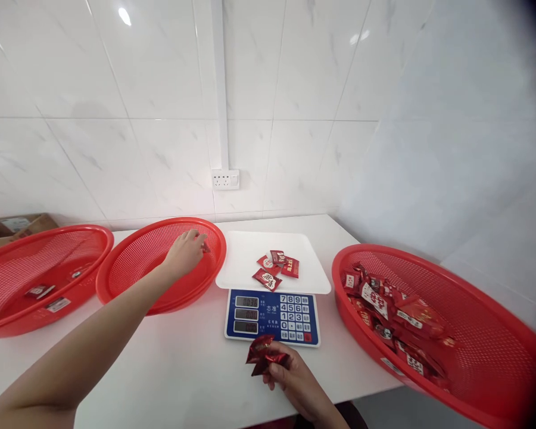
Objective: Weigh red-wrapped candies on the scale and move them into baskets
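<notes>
Held packets: crinkled, shiny red foil packets [263, 351], more than one, pinched between thumb and fingers of the right hand [295, 378], just in front of the scale's [272, 319] keypad.
Left hand: the hand [185, 250] reaches into the middle basket [136, 256]; a small red packet [206, 246] shows at its fingertips, though whether they grip it cannot be told.
Weighing tray: a smooth white plastic tray [236, 262] with rounded corners bears a loose cluster of flat red packets [267, 280], some overlapping.
Right basket: a red mesh-walled plastic basket [486, 351], oval in view, holds a heap of red packets [377, 301] with white labels, gathered toward its left side.
Left basket: a similar basket [9, 262] holds a few scattered packets [40, 291].
Table: a plain white top [183, 363] under scale and baskets.
Behind: a brown cardboard box [20, 226] and glossy, grey-veined wall tiles [161, 71].
</notes>
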Tool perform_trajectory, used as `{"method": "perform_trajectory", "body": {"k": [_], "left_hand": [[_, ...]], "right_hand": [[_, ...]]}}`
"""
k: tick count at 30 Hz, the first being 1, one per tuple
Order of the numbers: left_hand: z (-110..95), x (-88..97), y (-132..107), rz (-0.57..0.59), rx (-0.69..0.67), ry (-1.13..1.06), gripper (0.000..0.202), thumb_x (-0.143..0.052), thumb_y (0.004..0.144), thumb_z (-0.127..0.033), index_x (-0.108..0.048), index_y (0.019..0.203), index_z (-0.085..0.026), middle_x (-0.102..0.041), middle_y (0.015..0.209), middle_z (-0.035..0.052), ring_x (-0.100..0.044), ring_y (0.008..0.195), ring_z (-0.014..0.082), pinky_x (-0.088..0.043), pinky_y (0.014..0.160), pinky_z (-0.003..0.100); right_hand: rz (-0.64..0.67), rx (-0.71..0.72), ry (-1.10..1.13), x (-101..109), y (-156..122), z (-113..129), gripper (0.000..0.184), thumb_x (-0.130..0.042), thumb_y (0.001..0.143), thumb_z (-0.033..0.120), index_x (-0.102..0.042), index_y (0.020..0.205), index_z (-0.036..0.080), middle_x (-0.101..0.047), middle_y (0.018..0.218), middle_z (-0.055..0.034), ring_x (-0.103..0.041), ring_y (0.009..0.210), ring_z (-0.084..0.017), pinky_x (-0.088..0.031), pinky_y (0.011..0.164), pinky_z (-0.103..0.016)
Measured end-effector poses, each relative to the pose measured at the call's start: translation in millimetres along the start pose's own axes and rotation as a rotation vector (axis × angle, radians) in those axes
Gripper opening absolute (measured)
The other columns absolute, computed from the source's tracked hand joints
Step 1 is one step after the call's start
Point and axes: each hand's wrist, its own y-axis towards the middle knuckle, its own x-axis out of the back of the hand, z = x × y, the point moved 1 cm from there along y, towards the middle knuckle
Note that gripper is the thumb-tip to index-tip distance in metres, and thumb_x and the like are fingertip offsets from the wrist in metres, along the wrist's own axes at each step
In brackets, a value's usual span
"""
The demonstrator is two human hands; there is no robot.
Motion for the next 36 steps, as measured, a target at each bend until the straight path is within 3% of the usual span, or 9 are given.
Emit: {"method": "perform_trajectory", "body": {"k": [3, 8, 13, 21, 27, 36], "left_hand": [[-22.0, -7.2, -3.7, 0.039, -0.098, -0.049, 0.036, -0.041, 0.087, -0.028, -0.052, 0.119, -0.015, -0.049, 0.128, 0.0135, -0.04, 0.123, 0.0304, -0.034, 0.101, 0.05], [-85.8, -24.5, -17.3, 0.135, -0.381, -0.168, 0.043, -0.047, 0.086, -0.045, -0.05, 0.122, -0.021, -0.056, 0.126, 0.0061, -0.045, 0.121, 0.0204, -0.037, 0.102, 0.036], [-126.7, -41.2, -29.6, 0.156, -0.553, -0.192, 0.054, -0.057, 0.078, -0.052, -0.05, 0.121, -0.019, -0.059, 0.12, 0.0079, -0.05, 0.113, 0.0235, -0.041, 0.096, 0.039], [-137.5, -45.2, -29.2, 0.144, -0.548, -0.066, 0.033, -0.053, 0.084, -0.033, -0.053, 0.113, -0.018, -0.061, 0.114, 0.0088, -0.055, 0.103, 0.024, -0.046, 0.085, 0.037], [-137.2, -49.9, -27.2, 0.118, -0.552, -0.048, 0.033, -0.054, 0.084, -0.032, -0.053, 0.112, -0.017, -0.059, 0.117, 0.0095, -0.054, 0.104, 0.024, -0.046, 0.085, 0.036], [-137.5, -58.7, -20.1, 0.083, -0.57, -0.057, 0.022, -0.049, 0.086, -0.03, -0.058, 0.102, -0.017, -0.065, 0.102, 0.0079, -0.056, 0.095, 0.0226, -0.046, 0.083, 0.035]], "right_hand": [[-0.012, 0.01, 0.003, 2.6, 0.4, -3.6, 0.045, -0.077, 0.063, 0.045, -0.067, 0.098, 0.018, -0.066, 0.076, -0.0057, -0.056, 0.058, -0.012, -0.038, 0.052, -0.022], [-0.033, -0.001, -0.006, 5.6, 0.5, -7.8, 0.046, -0.076, 0.065, 0.045, -0.067, 0.1, 0.017, -0.067, 0.083, -0.008, -0.056, 0.059, -0.012, -0.038, 0.053, -0.023], [-0.078, -0.007, 0.024, 5.4, -0.8, -9.6, 0.046, -0.077, 0.065, 0.043, -0.066, 0.101, 0.017, -0.067, 0.083, -0.0081, -0.056, 0.06, -0.014, -0.038, 0.054, -0.024], [-0.104, -0.031, 0.006, 4.3, -3.0, -8.1, 0.046, -0.077, 0.064, 0.044, -0.066, 0.101, 0.018, -0.067, 0.083, -0.0074, -0.057, 0.061, -0.015, -0.038, 0.055, -0.025], [-0.11, -0.02, 0.008, 13.1, 0.7, -20.1, 0.049, -0.078, 0.061, 0.045, -0.067, 0.101, 0.018, -0.068, 0.085, -0.0097, -0.057, 0.059, -0.015, -0.039, 0.053, -0.026], [-0.122, -0.023, -0.001, 15.5, 1.1, -23.3, 0.051, -0.078, 0.061, 0.046, -0.067, 0.101, 0.018, -0.067, 0.082, -0.0091, -0.057, 0.059, -0.016, -0.04, 0.053, -0.027]]}}
